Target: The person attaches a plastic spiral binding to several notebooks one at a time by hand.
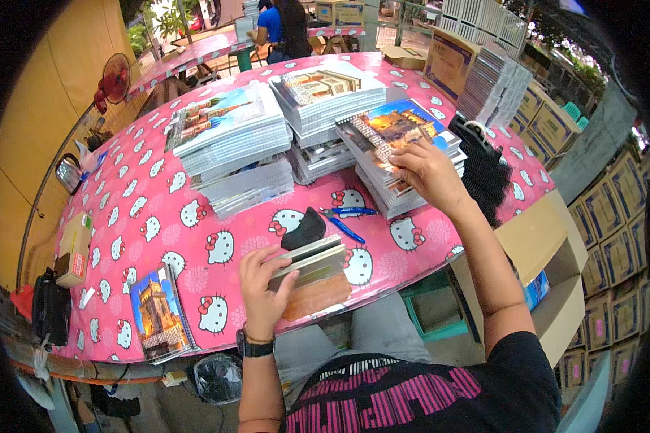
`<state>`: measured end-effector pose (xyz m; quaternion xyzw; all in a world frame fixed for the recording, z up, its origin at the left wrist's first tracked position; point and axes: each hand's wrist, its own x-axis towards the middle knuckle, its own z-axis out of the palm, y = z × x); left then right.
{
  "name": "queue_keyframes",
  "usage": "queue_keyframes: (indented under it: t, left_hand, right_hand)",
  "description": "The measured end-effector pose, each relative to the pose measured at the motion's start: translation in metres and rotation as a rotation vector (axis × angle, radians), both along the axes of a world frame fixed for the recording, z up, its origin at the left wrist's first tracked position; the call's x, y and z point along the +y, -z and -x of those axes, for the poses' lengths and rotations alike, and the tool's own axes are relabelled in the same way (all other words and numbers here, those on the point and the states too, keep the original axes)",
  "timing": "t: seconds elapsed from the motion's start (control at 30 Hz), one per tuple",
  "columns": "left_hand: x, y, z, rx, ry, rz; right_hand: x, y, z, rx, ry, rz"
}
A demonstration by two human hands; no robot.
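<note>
Picking, seemingly: right hand [427,172] is bunching fingers on notebook [399,128] beyond pliers [358,211]; left hand [266,283] is curling fingers over block [318,265]; lifting probably requires pinching.

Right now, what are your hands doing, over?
Left hand holding small block. Right hand on top book, right-hand pile. Blue pliers between block and pile.

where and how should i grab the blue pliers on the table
Probably best by the blue handles, coming from the right with the right hand. The pliers lie flat with their handles spread open to the right, while the head points left, close to the black object.
</note>
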<state>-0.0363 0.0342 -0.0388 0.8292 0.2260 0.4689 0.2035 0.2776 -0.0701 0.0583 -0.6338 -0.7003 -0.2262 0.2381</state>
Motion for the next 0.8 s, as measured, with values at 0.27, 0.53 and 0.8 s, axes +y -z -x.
queue_keyframes:
  t: [0.27, 0.53, 0.8]
  left_hand:
    - [-0.043, -0.041, -0.018, -0.697, 0.715, 1.197]
    - [-0.035, -0.043, -0.017, -0.673, 0.654, 1.233]
    - [0.014, -0.053, 0.025, -0.337, 0.480, 0.492]
  right_hand:
    - [-0.031, 0.000, 0.048, 0.129, 0.008, -0.229]
    - [-0.054, 0.021, 0.121, 0.321, -0.341, -0.083]
    - [-0.014, 0.079, 0.095, 1.244, -0.303, -0.020]
